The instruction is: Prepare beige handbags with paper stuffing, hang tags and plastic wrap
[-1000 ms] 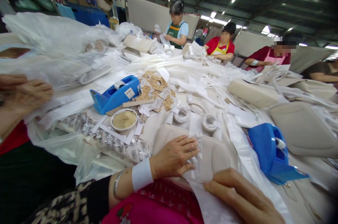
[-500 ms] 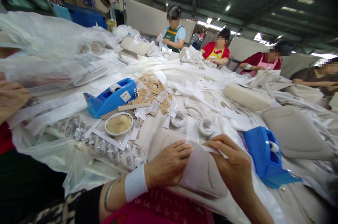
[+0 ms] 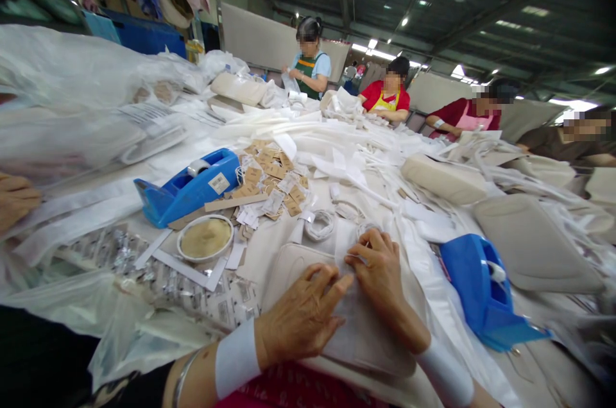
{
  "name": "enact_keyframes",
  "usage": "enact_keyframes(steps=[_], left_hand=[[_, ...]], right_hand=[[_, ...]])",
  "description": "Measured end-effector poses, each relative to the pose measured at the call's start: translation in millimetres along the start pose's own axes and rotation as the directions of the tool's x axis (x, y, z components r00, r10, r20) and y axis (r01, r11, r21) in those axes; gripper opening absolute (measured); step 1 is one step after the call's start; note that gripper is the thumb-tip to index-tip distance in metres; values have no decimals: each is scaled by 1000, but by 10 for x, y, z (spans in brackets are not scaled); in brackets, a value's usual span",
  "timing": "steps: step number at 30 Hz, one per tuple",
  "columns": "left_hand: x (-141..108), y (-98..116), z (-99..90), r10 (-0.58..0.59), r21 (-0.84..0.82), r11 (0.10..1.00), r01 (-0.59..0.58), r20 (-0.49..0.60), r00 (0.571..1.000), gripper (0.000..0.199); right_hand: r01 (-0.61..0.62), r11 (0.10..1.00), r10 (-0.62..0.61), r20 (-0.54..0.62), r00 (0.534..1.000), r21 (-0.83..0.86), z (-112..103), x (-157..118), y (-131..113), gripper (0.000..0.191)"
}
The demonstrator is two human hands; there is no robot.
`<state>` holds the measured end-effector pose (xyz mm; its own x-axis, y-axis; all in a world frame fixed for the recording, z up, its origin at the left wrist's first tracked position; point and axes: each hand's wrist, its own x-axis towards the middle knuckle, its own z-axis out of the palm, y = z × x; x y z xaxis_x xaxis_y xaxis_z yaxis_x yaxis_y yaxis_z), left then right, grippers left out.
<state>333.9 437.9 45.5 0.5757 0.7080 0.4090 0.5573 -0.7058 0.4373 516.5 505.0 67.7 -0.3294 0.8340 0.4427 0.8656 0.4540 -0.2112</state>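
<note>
A flat beige bag point(image 3: 375, 347) lies in front of me, partly covered by thin white wrapping sheet point(image 3: 341, 242). On the bag's left half rests my left hand point(image 3: 305, 312), fingers spread, holding nothing. My right hand point(image 3: 380, 270) is bent over the upper part of the bag, its fingertips pinched on the white wrapping sheet; their exact grip is partly hidden. Just beyond the bag lie two white-wrapped coiled straps point(image 3: 319, 226), the right one mostly behind my right hand.
A blue tape dispenser point(image 3: 192, 183) stands left, another blue dispenser point(image 3: 481, 289) right. Between lie brown hang tags point(image 3: 269, 167) and a tub of tan paste point(image 3: 205, 238). More beige bags point(image 3: 534, 244) are piled right. Co-workers point(image 3: 308, 65) work across the table; another person's hand point(image 3: 17, 199) shows at left.
My right hand has moved left and away from me, from the bag's right side to its upper middle. My left hand has slid slightly left and its fingers have spread. The view has shifted slightly.
</note>
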Motion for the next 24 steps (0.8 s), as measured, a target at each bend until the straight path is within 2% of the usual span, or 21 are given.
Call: enact_keyframes(steps=[3,8,12,16,18,20,22,24], left_hand=[[18,15,-20,-26,28,999,25,48,999,53],[20,19,20,-17,133,991,7,70,997,42],[30,30,52,25,196,979,-52,138,990,46],[37,38,39,20,198,979,-54,166,986,54],[35,31,31,18,204,978,-53,169,986,59],[34,16,30,28,211,975,-65,175,984,62],[33,0,41,44,229,970,-86,181,982,66],[33,-18,63,63,259,960,-107,173,983,69]], right_hand=[[-23,1000,23,-7,1000,-19,25,-9,-10,17],[-41,998,43,42,998,-54,-34,40,-21,18],[-41,992,50,74,996,-120,-1,124,-2,12],[-50,984,52,10,999,-169,45,222,-17,8],[-44,997,39,-71,997,-62,-27,210,-10,12],[-38,991,58,-163,985,127,-183,98,61,12],[-81,956,146,-216,965,283,-396,-129,237,13],[-223,908,312,-218,925,355,-627,-433,526,15]])
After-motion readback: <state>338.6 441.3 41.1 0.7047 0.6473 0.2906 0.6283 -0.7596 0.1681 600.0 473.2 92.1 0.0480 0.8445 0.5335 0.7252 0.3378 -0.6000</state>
